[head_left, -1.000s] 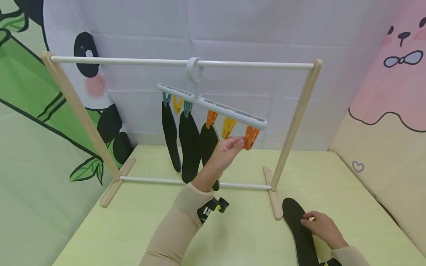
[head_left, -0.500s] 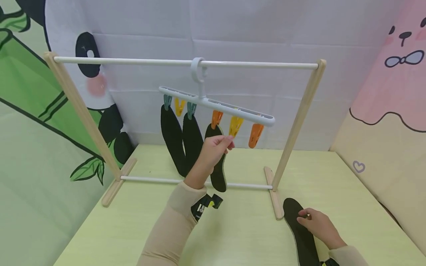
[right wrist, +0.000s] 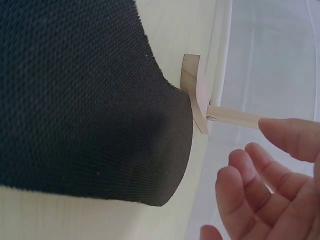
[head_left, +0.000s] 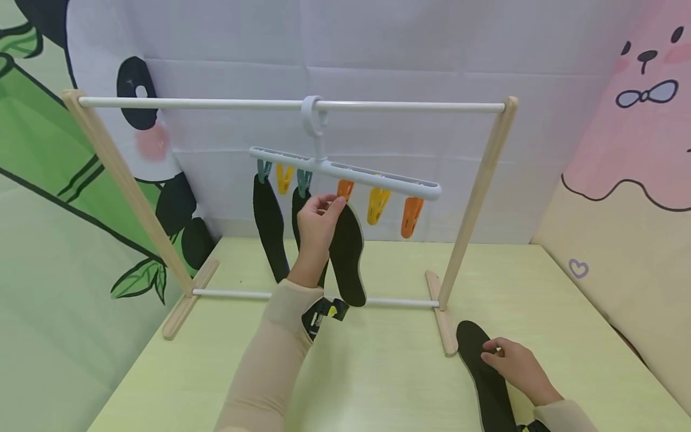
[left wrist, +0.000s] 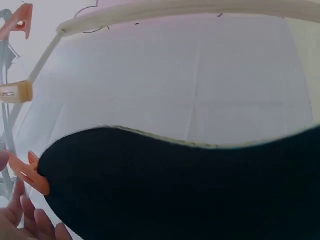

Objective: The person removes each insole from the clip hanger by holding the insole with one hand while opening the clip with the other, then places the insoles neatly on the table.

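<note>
My left hand [head_left: 315, 231] is raised at the hanger, its thumb and forefinger tips right at an orange clip [head_left: 345, 189]. From that clip hangs a black insole [head_left: 348, 258]. The left wrist view shows the fingers [left wrist: 37, 222] loosely bent beside the orange clip [left wrist: 32, 177], which bites the insole's rounded end. Two more black insoles hang from teal clips [head_left: 305, 180] farther left, one partly hidden behind my hand. My right hand [head_left: 520, 369] hovers loosely curled by another black insole [head_left: 483, 378] lying on the table; in the right wrist view its fingers hold nothing.
The pale blue clip hanger [head_left: 378, 179] hooks over the white top bar [head_left: 216, 104] of a wooden rack [head_left: 477, 204]. Toward its right end dangle a yellow clip [head_left: 378, 206] and another orange clip [head_left: 412, 217], both without insoles. A lower white bar [head_left: 232, 293] joins the feet.
My left hand has moved leftward along the hanger, from the rightmost orange clip past the yellow one to the orange clip with an insole. The hanging insoles swayed. My right hand has barely moved.
</note>
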Demonstrator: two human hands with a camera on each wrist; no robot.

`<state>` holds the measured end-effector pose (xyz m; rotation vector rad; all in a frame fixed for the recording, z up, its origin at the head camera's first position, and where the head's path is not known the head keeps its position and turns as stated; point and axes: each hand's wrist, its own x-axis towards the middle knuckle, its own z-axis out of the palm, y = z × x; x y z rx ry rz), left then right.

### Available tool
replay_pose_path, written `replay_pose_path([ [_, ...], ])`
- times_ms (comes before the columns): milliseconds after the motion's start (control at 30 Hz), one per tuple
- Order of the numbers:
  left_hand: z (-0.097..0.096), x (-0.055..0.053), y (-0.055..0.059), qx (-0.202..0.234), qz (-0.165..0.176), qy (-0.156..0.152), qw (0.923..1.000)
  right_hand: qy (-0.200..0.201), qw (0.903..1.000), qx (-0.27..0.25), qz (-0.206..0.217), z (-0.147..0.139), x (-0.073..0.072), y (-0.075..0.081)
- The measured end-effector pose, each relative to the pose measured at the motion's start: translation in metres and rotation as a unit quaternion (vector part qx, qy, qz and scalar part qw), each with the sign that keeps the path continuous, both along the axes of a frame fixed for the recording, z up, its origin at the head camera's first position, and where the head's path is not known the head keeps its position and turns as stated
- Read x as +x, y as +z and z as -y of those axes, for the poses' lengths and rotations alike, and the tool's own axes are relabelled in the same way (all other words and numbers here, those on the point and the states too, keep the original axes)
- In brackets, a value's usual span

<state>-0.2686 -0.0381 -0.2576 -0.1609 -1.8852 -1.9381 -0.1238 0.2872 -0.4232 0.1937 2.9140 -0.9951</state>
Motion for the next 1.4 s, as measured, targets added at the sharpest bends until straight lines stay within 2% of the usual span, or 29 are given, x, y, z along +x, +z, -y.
replay_pose_path([
  [133, 0.001, -0.007, -0.003, -0.018, 0.007, 0.008, 0.9998, -0.001, 1.0000, 0.000, 0.000, 0.001, 0.001, 0.001],
  [267, 0.002, -0.012, -0.006, -0.066, 0.008, 0.014, 0.9977, 0.002, 1.0000, 0.004, -0.002, 0.001, 0.001, 0.002],
  [367, 0.001, -0.015, -0.008, -0.098, 0.002, 0.004, 0.9952, 0.005, 0.9999, 0.007, -0.009, 0.001, 0.001, 0.003],
  [433, 0.000, -0.018, -0.009, -0.106, 0.006, -0.015, 0.9942, 0.006, 0.9999, 0.005, -0.015, 0.002, 0.000, 0.002],
  [567, -0.001, -0.021, -0.011, -0.115, 0.002, -0.041, 0.9925, 0.012, 0.9997, -0.013, -0.016, 0.005, 0.000, 0.000],
  [767, -0.002, -0.020, -0.015, -0.120, 0.000, -0.045, 0.9917, 0.033, 0.9984, -0.037, -0.026, 0.012, -0.002, 0.000],
  [967, -0.005, -0.016, -0.013, -0.115, -0.009, -0.062, 0.9913, 0.054, 0.9960, -0.052, -0.049, 0.024, -0.009, 0.008],
  [1167, -0.009, -0.012, -0.007, -0.110, -0.008, -0.062, 0.9920, 0.065, 0.9927, -0.067, -0.076, 0.039, -0.014, 0.015],
  [1400, -0.010, -0.007, -0.010, -0.106, 0.006, -0.061, 0.9925, 0.064, 0.9915, -0.070, -0.089, 0.046, -0.013, 0.013],
])
